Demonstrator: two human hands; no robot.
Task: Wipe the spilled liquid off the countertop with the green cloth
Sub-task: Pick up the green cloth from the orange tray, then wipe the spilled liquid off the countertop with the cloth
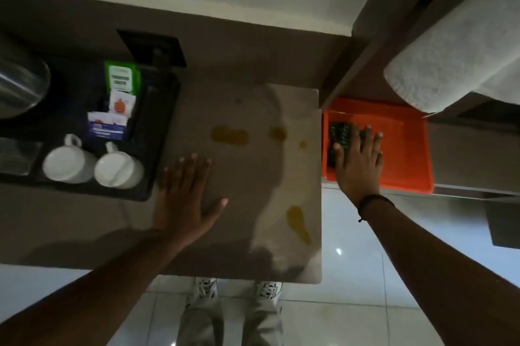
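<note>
My right hand (357, 160) lies flat, fingers spread, on the green cloth (339, 136) in the orange tray (405, 177), gripping nothing yet. My left hand (185, 191) rests open on the desk (253, 233); sliding it right risks smearing the yellow spill (230, 135).

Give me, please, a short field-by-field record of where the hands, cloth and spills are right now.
left hand: flat on the countertop, fingers spread
right hand: open, reaching into the orange tray, over the green cloth
spills: several yellowish patches, unwiped
black tray: two white cups, sachets
</note>
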